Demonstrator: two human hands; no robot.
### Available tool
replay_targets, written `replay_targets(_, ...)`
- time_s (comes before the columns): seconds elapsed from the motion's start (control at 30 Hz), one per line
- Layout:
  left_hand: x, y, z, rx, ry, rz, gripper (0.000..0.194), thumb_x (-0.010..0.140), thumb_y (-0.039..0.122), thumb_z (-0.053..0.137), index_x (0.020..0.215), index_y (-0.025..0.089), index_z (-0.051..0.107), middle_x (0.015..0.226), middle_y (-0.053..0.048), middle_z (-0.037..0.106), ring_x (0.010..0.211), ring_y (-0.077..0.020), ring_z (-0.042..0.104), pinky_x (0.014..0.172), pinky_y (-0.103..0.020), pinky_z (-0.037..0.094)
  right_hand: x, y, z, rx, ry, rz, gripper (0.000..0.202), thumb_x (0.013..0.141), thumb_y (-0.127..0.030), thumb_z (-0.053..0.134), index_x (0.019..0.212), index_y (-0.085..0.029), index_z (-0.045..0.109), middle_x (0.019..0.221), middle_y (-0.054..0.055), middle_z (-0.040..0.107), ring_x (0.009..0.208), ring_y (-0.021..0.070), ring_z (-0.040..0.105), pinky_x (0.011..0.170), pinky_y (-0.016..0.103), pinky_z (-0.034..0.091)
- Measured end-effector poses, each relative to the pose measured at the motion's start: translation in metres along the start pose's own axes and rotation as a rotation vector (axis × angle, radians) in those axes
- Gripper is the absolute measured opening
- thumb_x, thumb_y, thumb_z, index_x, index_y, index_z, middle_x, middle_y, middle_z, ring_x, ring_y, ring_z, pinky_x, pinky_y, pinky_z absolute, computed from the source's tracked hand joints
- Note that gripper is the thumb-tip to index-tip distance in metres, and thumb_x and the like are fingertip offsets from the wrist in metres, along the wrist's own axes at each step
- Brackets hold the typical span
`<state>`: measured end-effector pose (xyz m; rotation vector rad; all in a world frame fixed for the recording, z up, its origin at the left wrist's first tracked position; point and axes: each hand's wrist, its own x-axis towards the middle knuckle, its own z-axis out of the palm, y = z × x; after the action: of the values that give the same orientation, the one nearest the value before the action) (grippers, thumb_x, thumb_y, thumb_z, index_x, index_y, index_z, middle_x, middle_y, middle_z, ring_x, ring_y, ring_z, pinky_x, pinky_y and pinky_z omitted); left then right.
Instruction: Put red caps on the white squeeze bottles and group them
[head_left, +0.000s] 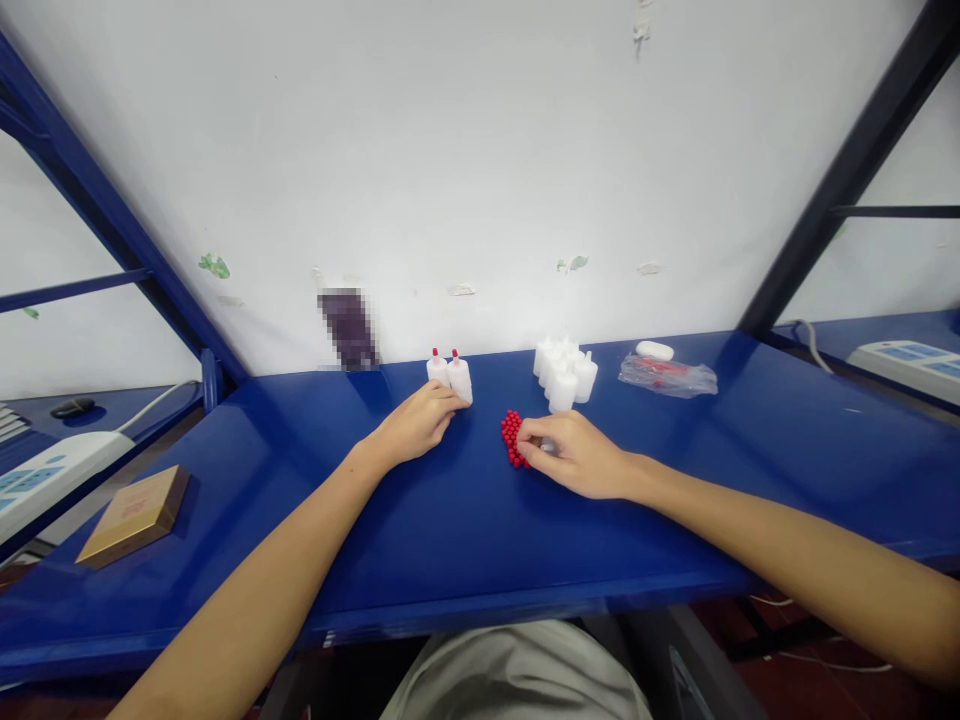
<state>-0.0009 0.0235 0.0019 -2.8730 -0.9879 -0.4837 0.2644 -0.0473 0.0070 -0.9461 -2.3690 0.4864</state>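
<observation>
Two small white squeeze bottles [460, 376] with red tips stand upright side by side near the wall. My left hand [421, 418] is closed at their base, its fingertips against the front of the right one. To the right lies a cluster of small red caps [511, 432] on the blue table. Over the cluster's right side, my right hand [571, 452] is closed in a pinch. A whitish bit shows beneath its fingers, but what they hold is hidden. Behind this hand stands a group of several white bottles [562, 376] with bare white nozzles.
A clear plastic bag [667, 376] with red pieces and a white oval object [655, 350] lie at the back right. At the left front is a gold box [136, 515]. A blue table [420, 540] meets the white wall; metal posts rise at both sides, with power strips beyond.
</observation>
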Motion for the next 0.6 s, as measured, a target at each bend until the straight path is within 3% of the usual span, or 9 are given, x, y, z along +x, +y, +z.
replay_targets(0.3, 0.003, -0.010, 0.008, -0.018, 0.026, -0.008, 0.035, 0.095, 0.010, 0.042, 0.119, 0.016, 0.066, 0.108, -0.010, 0.069, 0.102, -0.0216, 0.056, 0.095, -0.038, 0.048, 0.000, 0.000, 0.001, -0.007, -0.002, -0.005, 0.018, 0.090, -0.016, 0.050, 0.079, -0.018, 0.064, 0.074, 0.002, 0.070, 0.063, 0.0137, 0.060, 0.064, 0.024, 0.041)
replay_targets(0.6, 0.004, 0.002, 0.000, 0.141, 0.055, 0.021, 0.032, 0.092, 0.010, 0.045, 0.111, 0.018, 0.070, 0.111, -0.008, 0.070, 0.107, -0.0257, 0.051, 0.095, -0.041, 0.048, 0.000, 0.003, 0.002, -0.007, 0.016, -0.010, 0.022, 0.093, -0.020, 0.048, 0.078, -0.018, 0.064, 0.070, 0.001, 0.068, 0.061, 0.0131, 0.058, 0.062, 0.024, 0.040)
